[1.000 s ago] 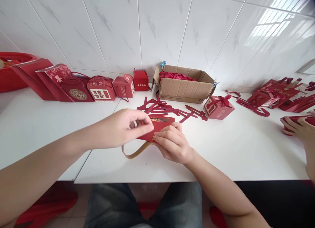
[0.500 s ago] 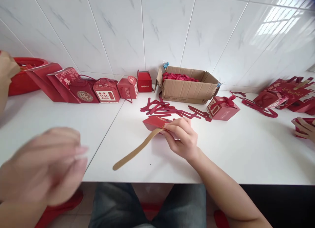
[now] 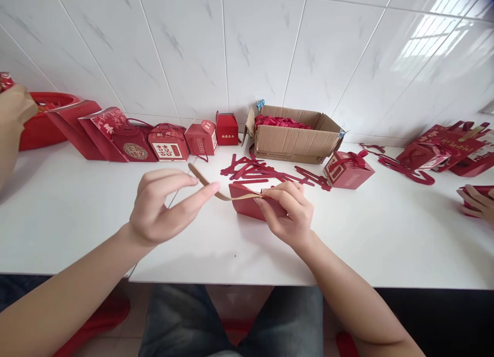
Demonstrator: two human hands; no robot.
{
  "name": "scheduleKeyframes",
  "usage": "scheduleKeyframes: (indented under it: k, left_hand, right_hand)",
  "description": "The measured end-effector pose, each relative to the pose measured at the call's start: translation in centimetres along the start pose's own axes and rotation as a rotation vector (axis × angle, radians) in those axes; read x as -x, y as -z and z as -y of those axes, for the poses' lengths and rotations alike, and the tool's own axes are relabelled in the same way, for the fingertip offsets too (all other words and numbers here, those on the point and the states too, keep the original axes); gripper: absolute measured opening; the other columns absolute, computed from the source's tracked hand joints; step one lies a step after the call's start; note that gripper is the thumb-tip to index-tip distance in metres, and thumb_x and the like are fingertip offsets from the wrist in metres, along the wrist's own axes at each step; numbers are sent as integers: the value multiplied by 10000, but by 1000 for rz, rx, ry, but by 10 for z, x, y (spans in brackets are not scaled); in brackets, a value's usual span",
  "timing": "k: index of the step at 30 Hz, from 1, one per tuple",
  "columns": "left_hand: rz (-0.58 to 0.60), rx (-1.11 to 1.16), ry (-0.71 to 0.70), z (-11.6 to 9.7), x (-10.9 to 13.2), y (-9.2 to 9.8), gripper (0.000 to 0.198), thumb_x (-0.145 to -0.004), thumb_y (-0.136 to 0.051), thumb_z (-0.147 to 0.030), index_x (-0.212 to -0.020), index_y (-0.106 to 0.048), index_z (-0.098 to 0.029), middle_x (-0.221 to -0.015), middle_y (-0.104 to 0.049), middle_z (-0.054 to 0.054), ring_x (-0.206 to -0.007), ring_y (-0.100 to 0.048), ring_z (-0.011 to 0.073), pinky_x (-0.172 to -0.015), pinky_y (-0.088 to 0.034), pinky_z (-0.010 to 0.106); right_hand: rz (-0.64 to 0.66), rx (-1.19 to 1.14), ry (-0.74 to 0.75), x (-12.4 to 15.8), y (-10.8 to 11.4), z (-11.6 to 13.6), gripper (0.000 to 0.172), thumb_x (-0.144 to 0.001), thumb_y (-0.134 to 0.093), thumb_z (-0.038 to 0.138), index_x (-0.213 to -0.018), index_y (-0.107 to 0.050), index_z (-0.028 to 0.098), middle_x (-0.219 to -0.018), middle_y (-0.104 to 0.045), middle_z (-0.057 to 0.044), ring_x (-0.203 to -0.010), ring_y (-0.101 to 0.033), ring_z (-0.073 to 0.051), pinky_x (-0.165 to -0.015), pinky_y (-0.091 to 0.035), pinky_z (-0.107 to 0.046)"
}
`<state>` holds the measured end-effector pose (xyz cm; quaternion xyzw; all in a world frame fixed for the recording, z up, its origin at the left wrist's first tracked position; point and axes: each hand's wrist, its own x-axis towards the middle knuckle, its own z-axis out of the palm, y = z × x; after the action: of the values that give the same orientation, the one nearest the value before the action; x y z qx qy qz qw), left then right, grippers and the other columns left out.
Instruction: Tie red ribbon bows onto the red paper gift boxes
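Note:
A small red box stands on the white table in front of me. My right hand pinches its top edge together with one end of a tan strip. From there the strip bends out leftward, its free end pointing up. My left hand is at the strip's free part, thumb and fingers apart on either side of it, not closed on it. Behind the box lies a loose pile of dark red strips.
A cardboard carton of red ribbon stands by the wall. Red gift boxes line the wall on the left; a ribboned box sits right. Other people's hands show at the left edge and right edge.
My left hand has come in from the lower left to the strip, its fingers now apart. The strip's free end has risen. The red box has tilted, showing more of its front.

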<state>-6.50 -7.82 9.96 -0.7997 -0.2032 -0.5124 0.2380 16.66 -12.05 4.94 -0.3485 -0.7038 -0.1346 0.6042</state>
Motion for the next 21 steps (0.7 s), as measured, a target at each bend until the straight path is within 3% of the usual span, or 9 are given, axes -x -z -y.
scheduleKeyframes:
  k: [1, 3, 5, 9, 12, 15, 21]
  left_hand:
    - [-61, -45, -152, 2, -5, -3, 370, -652, -764, -12, -898, -710, -283, -827, -594, -5, -776, -599, 137, -678, -553, 271]
    - [-93, -20, -275, 3, -16, -10, 407, -694, -701, 31, -989, -701, -249, -892, -628, 21, -822, -620, 157, -699, -564, 300]
    - [-13, 152, -132, 0, -26, -17, 403, -757, -643, 34, -1028, -697, -258, -926, -671, 17, -827, -644, 141, -710, -572, 289]
    - [317, 624, 457, -17, -39, -27, 189, -824, -669, -145, -976, -727, -242, -948, -738, 3, -836, -692, 130, -721, -593, 238]
    - [488, 829, 735, -27, -42, -31, 155, -808, -699, -293, -921, -742, -195, -877, -757, 25, -776, -713, 163, -668, -605, 237]
    - [537, 878, 789, -30, -41, -33, 179, -798, -705, -346, -855, -740, -180, -801, -748, 27, -706, -703, 161, -602, -588, 217]
    - [554, 875, 760, -31, -40, -30, 177, -803, -698, -349, -862, -730, -184, -806, -731, 25, -707, -679, 150, -591, -556, 203]
  right_hand:
    - [4, -2, 6, 0, 0, 0, 90, -813, -653, 140, -848, -598, 202, -716, -665, -1, -626, -607, -134, -666, -407, -330]
    - [15, -2, 15, 1, 0, 1, 83, -817, -647, 141, -846, -598, 202, -723, -669, 1, -626, -606, -129, -675, -406, -328]
    - [26, -6, 23, 1, 0, 1, 84, -820, -640, 141, -855, -599, 205, -734, -676, 4, -632, -606, -127, -682, -403, -327]
    - [28, -15, 51, 3, -1, 2, 107, -820, -649, 143, -899, -601, 195, -768, -684, -10, -641, -600, -131, -678, -394, -333]
    - [31, -15, 65, 3, -1, 2, 98, -826, -648, 152, -902, -601, 193, -750, -663, -6, -638, -586, -132, -671, -385, -338]
    - [36, -17, 67, 3, 0, 3, 61, -844, -630, 167, -889, -603, 198, -709, -636, 5, -628, -576, -131, -661, -376, -340]
    - [45, -3, 74, 2, 1, 3, 50, -855, -610, 163, -880, -584, 199, -733, -662, -5, -619, -576, -127, -652, -381, -337]
